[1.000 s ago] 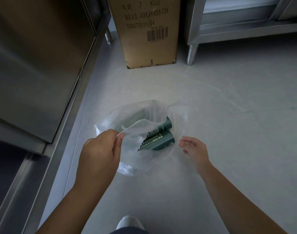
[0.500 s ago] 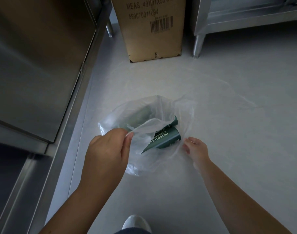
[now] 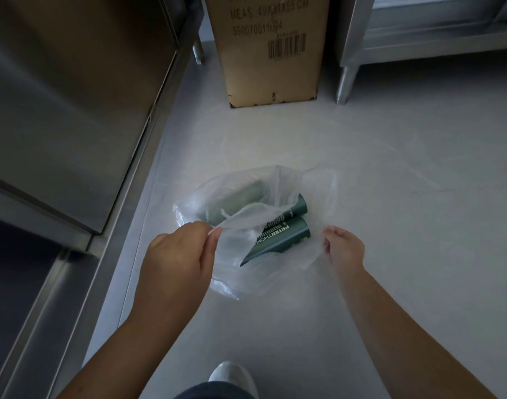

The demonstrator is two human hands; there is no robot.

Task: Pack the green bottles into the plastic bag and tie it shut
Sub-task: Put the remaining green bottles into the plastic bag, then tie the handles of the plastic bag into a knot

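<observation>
Fingers [image 3: 215,236] of left hand [image 3: 177,263] pinch plastic bag [image 3: 275,277] rim; right hand [image 3: 344,250] curls on opposite edge, grip unclear. Green bottles [image 3: 278,240] inside bag on floor [image 3: 405,197]. Packing seemingly done; tying remains.

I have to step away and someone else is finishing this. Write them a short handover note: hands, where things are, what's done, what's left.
Left hand: pinching the bag's rim at its near-left side.
Right hand: at the right rim, fingers curled on the plastic; a firm grip can't be confirmed.
Bag: on the floor, mouth open.
Bottles: two clearly visible inside, a third green shape behind the film; none seen outside the bag.
Done: packing, as far as visible.
Left: gather the rim and tie it shut.
</observation>
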